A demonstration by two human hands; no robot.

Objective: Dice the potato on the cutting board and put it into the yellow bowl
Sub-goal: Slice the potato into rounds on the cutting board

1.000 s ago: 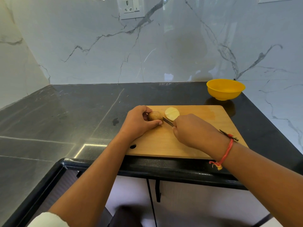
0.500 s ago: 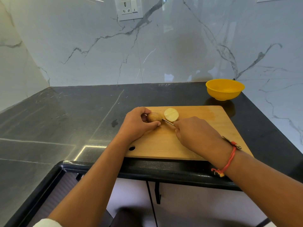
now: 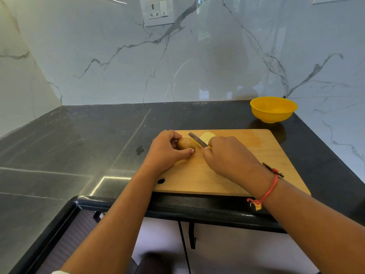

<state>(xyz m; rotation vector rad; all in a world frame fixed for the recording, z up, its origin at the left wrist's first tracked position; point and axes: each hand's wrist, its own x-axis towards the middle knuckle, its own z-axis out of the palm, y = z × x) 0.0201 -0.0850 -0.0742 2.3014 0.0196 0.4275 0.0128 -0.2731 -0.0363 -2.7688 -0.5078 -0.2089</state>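
Head view is showing the dicing under way: the left hand (image 3: pixel 167 151) is gripping the potato (image 3: pixel 184 143) on the cutting board (image 3: pixel 256 155), fingers curled round it, while the right hand (image 3: pixel 229 157) is clasping the knife (image 3: pixel 197 139), whose blade is lying just beside the potato. A cut piece (image 3: pixel 206 136) is lying behind the blade. The next move is likely calling for squaring the blade and pressing down; the yellow bowl (image 3: pixel 273 109) is standing beyond the board.

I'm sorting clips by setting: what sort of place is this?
Most likely a home kitchen: a dark stone counter against marble-look wall, a wooden cutting board with a cut potato, and a yellow bowl.
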